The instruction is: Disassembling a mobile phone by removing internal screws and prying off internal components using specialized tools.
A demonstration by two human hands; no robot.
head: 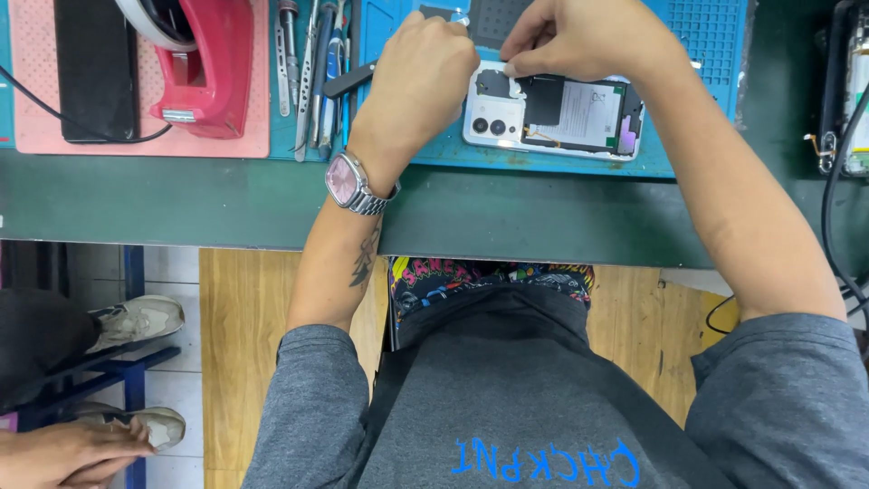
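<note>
An opened smartphone [579, 113] with its back cover off lies on a blue work mat [697, 54], its battery and twin camera lenses showing. My left hand [425, 77], with a silver wristwatch [348, 181] on the wrist, rests curled against the phone's left end and appears to grip a dark tool [348, 80] that sticks out to the left. My right hand [579, 36] comes in from above, its fingertips pinching at a small part near the phone's upper left corner. What the fingers pinch is too small to tell.
A red tape dispenser [204, 68] and a black slab [95, 68] sit on a pink mat [36, 118] at the left. Several tweezers and screwdrivers [312, 72] lie beside them. Cables [837, 181] hang at the right. Another person's shoes [136, 321] and hand [63, 448] are at the lower left.
</note>
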